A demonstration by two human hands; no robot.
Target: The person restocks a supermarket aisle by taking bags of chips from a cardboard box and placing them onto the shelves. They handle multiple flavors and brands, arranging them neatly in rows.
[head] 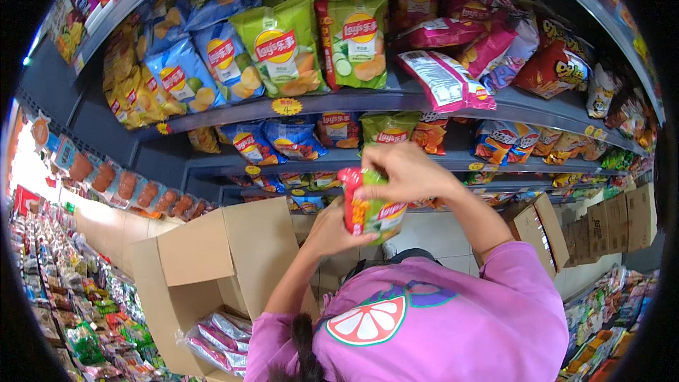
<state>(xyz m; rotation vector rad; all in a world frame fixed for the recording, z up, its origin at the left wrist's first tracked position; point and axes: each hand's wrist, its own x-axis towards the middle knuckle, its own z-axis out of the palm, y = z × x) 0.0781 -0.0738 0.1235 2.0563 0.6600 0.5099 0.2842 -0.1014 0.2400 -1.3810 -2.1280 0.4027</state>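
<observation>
Between my two hands, in front of my chest, is a green Lay's chip bag (390,212) with a red strip along its left side. My left hand (331,228) grips the bag's lower left side. With my right hand (395,172) I hold its top, thumb across the front. Beyond my hands, more green Lay's bags (362,37) stand upright on the upper shelf, with blue Lay's bags (180,77) to their left. A pink-and-white chip bag (443,82) lies over that shelf's front edge.
An open cardboard box (196,254) at lower left holds several pink-and-silver packets (220,339). Lower shelves (339,158) carry more snack bags. At right stand another open carton (538,233) and stacked cartons (610,223). Hanging packs (127,185) line the left side.
</observation>
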